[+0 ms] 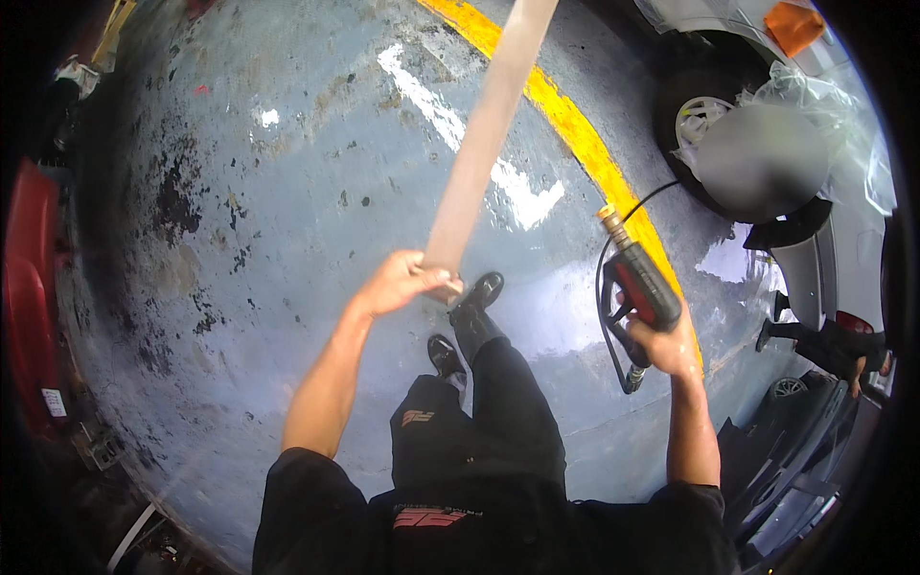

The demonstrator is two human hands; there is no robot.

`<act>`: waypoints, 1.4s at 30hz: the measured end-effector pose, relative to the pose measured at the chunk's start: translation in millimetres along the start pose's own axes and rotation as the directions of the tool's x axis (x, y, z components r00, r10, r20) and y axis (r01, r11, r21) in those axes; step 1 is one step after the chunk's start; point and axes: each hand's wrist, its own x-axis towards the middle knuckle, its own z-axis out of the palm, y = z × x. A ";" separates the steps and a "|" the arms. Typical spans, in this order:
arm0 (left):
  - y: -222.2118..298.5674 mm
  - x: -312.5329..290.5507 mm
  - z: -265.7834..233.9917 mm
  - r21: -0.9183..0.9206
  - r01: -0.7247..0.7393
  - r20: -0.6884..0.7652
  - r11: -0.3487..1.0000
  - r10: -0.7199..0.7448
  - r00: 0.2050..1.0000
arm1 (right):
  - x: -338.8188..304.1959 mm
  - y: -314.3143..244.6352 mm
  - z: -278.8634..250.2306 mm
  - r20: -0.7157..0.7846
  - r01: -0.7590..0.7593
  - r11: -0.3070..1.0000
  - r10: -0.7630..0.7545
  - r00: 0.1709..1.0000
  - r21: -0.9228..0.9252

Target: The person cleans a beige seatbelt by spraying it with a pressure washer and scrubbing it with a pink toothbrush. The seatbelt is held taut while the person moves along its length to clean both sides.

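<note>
Left hand (398,285) gripping the near end of a long pale board (479,153) that slants far; over on the right, right hand (663,347) clasps a spray gun (649,287) beside the yellow stripe (580,129).

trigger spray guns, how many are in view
1: the black-and-red trigger spray gun in the right hand. The left hand holds a long flat strip instead. More could hide where it's dark.

L fisheye head cam looks down past wearer's shirt (532,537), close at btm ctr, to floor (316,211) farther off, upper L.
</note>
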 end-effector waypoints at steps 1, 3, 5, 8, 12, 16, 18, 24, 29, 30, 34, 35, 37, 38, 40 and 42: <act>4.7 -10.6 1.3 -0.005 -0.060 -0.018 0.998 0.060 0.998 | -11.7 7.0 -2.5 -0.027 0.035 0.998 -0.036 0.999 -0.044; 6.6 -25.4 9.2 -0.020 -0.202 -0.046 0.979 0.201 0.978 | -37.0 18.1 -2.9 -0.079 0.054 0.998 -0.056 0.995 -0.036; -2.3 -32.5 23.0 -0.081 -0.290 -0.226 0.954 0.265 0.937 | -60.1 21.3 2.5 -0.107 0.080 0.996 -0.085 0.991 -0.050; -14.0 -54.5 47.4 -0.182 -0.320 -0.371 0.930 0.236 0.898 | -90.4 22.9 11.8 -0.070 0.122 0.988 -0.129 0.989 -0.099; -46.6 -82.8 69.2 -0.079 -0.289 -0.450 0.954 0.224 0.865 | -122.6 33.6 17.1 -0.033 0.119 0.976 -0.127 0.991 -0.181; -69.2 -90.3 79.9 0.204 -0.367 -0.590 0.908 0.413 0.694 | -140.5 46.6 26.2 -0.063 0.104 0.987 -0.112 0.992 -0.120; -80.5 -94.9 71.4 0.135 -0.374 -0.580 0.917 0.379 0.721 | -146.9 52.8 29.1 -0.060 0.110 0.987 -0.117 0.991 -0.118; -52.7 -127.1 70.3 -0.332 -0.442 -0.522 0.833 0.228 0.822 | -165.4 85.9 21.8 -0.014 0.144 0.978 -0.148 0.989 -0.154; -47.1 -144.9 91.2 -0.266 -0.273 -0.504 0.925 0.107 0.857 | -185.5 98.4 4.3 -0.024 0.109 0.992 -0.111 0.994 -0.068; -46.0 -147.8 96.9 -0.231 -0.266 -0.515 0.936 0.114 0.849 | -188.3 100.5 -0.6 -0.020 0.132 0.989 -0.134 0.991 -0.071; -67.6 -148.6 112.1 -0.244 -0.284 -0.512 0.927 0.125 0.850 | -206.8 109.5 -18.1 -0.049 0.193 0.980 -0.195 0.980 -0.045; -66.9 -144.2 113.0 -0.247 -0.304 -0.519 0.920 0.139 0.843 | -210.4 107.2 -21.0 -0.072 0.184 0.982 -0.187 0.980 -0.041; -78.1 -148.3 122.9 -0.225 -0.283 -0.543 0.932 0.121 0.831 | -221.3 107.0 -28.1 -0.076 0.165 0.984 -0.169 0.983 -0.060; -89.7 -149.8 124.0 -0.193 -0.244 -0.553 0.950 0.100 0.827 | -226.9 107.7 -32.2 -0.067 0.162 0.983 -0.168 0.984 -0.081; -112.4 -152.3 121.4 -0.166 -0.173 -0.592 0.971 0.042 0.805 | -232.4 110.1 -38.7 -0.058 0.181 0.978 -0.187 0.981 -0.106; -141.8 -167.7 126.6 -0.199 -0.090 -0.647 0.976 -0.062 0.760 | -239.0 116.6 -42.7 -0.044 0.198 0.973 -0.204 0.978 -0.116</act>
